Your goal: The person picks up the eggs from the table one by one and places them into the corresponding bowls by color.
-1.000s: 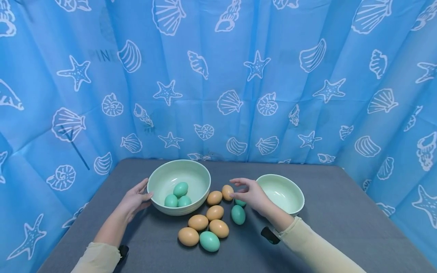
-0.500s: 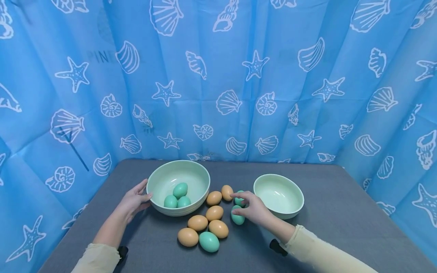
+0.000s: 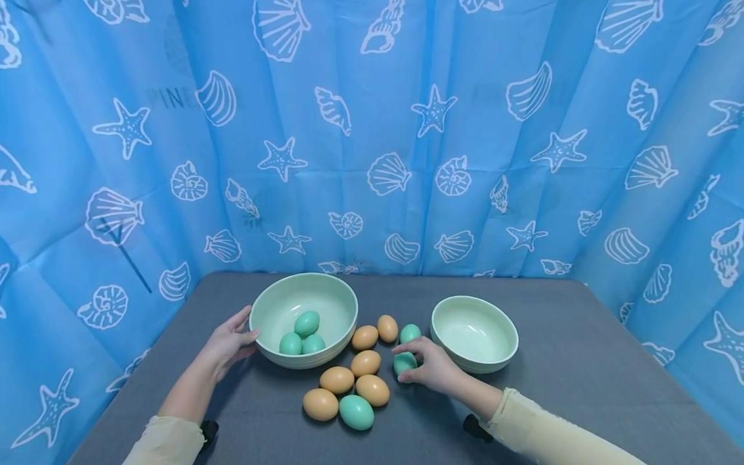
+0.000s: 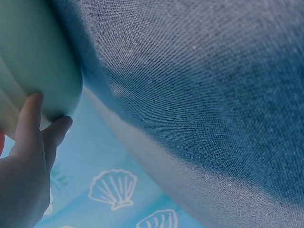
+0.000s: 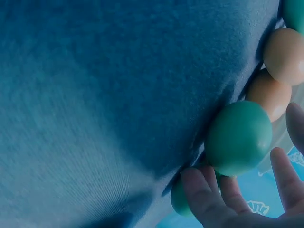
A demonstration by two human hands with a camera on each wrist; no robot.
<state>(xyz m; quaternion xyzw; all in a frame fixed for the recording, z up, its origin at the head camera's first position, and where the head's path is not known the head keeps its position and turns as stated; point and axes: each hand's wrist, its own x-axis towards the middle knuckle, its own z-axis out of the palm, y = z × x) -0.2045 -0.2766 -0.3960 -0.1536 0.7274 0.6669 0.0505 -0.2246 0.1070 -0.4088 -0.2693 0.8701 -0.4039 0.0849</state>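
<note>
My left hand holds the large pale-green bowl at its left side, thumb at the rim and fingers against the outer wall. Inside lie three green eggs. My right hand is over a green egg on the table. Its thumb and fingers are spread around that egg; in the right wrist view a gap shows between the thumb and the egg. Just beyond it lies another green egg.
Several brown eggs lie on the grey cloth between the hands, with one green egg at the front. A smaller pale-green bowl stands right of them. A blue shell-patterned curtain hangs behind the table.
My right hand has moved from beside the farthest brown egg toward me, to the nearer of two green eggs, uncovering the farther one. My left hand stays at the large bowl.
</note>
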